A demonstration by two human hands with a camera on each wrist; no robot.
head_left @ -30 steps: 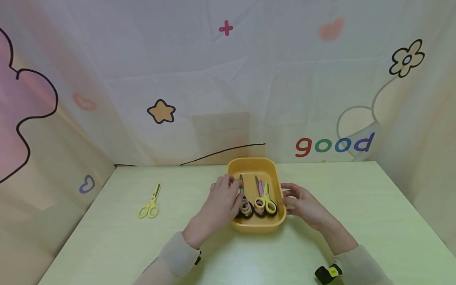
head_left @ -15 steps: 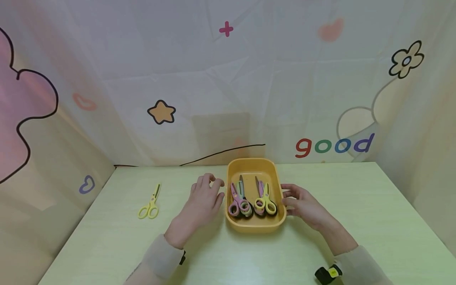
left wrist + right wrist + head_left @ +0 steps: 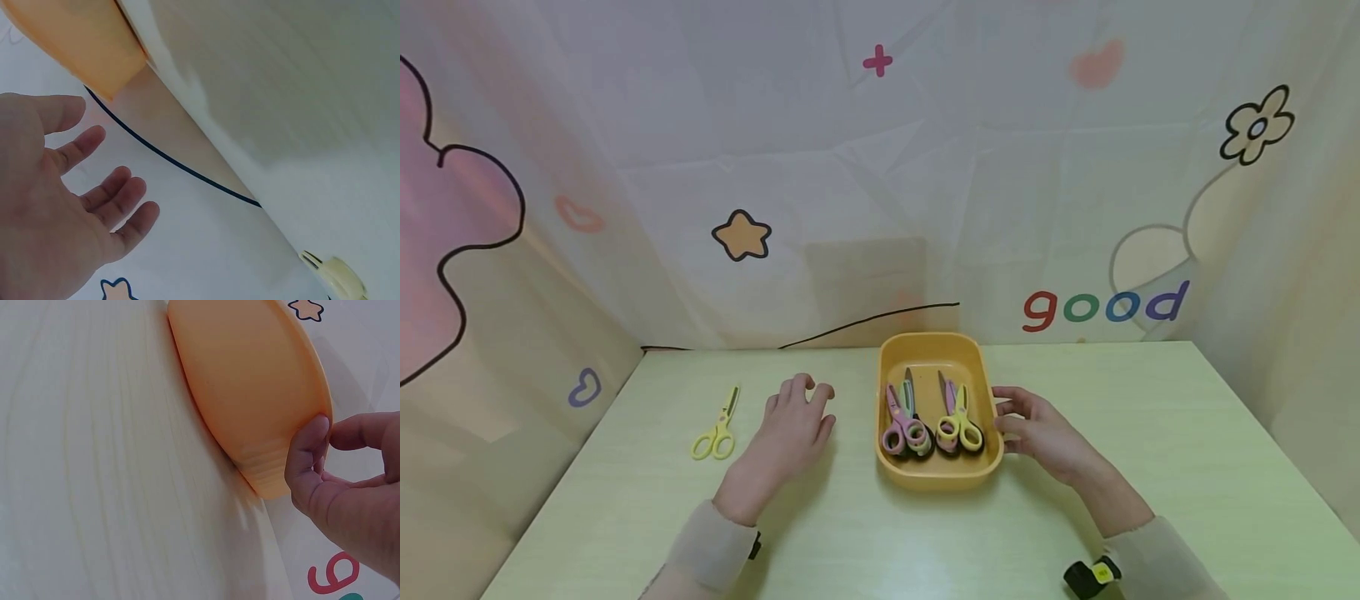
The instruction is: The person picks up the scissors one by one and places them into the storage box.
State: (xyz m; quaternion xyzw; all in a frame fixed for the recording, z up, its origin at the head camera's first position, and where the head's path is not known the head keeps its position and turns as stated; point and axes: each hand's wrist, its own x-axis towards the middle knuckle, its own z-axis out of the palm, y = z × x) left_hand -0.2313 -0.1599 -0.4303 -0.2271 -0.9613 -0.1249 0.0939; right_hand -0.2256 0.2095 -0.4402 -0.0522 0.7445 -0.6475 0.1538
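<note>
My left hand (image 3: 786,433) is over the table, between the tray and a lone pair of yellow scissors (image 3: 722,423). Nothing is held in it; the left wrist view shows its fingers (image 3: 119,203) loosely bent, with part of the yellow scissors (image 3: 340,278) low at the right. My right hand (image 3: 1037,429) grips the right edge of a yellow-orange tray (image 3: 940,481), its digits bent at the rim in the right wrist view. Inside the tray lie several scissors: pink-purple ones (image 3: 892,437) and green ones at left, yellow ones (image 3: 961,429) over pink and dark ones at right.
The pale green table (image 3: 887,550) ends at the back against a printed curtain (image 3: 662,250). More curtain hangs along both sides. The tray stands near the back edge, close to the middle.
My left hand has drawn back from above the tray's left side and moved left, uncovering the pink-purple scissors there. My right hand and the tray stay in place.
</note>
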